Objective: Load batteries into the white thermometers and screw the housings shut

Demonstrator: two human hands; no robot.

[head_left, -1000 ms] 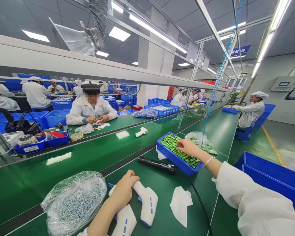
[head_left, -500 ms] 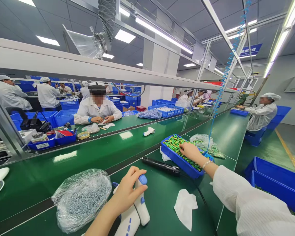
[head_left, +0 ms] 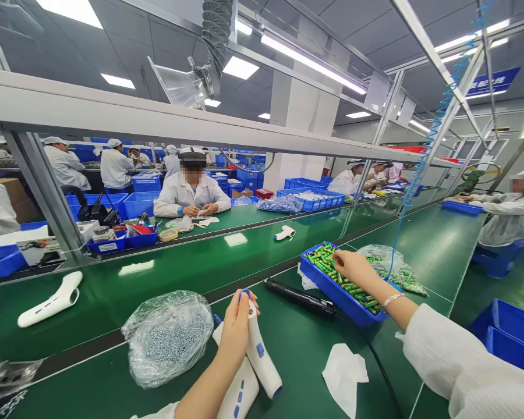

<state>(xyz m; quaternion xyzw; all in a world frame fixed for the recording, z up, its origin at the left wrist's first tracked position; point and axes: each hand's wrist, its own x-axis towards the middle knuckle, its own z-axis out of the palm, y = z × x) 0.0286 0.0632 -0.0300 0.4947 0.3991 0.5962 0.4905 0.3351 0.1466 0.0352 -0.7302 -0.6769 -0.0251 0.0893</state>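
Gripping one white thermometer (head_left: 262, 361) near its blue tip, the left hand (head_left: 238, 326) is wrapped round it. It is held tilted over the table (head_left: 305, 349), beside a second thermometer (head_left: 240, 396) cut off at the bottom edge. Four are counted: a third thermometer (head_left: 50, 302) and a fourth thermometer (head_left: 284, 233) lie apart on the belt (head_left: 179, 273). The right hand (head_left: 353, 266) is set in one blue bin (head_left: 332, 294) of green batteries (head_left: 325, 261), fingers curled; whether one is pinched cannot be told. One bag (head_left: 170, 337), one screwdriver (head_left: 301, 295) and one cloth (head_left: 344, 372) lie near.
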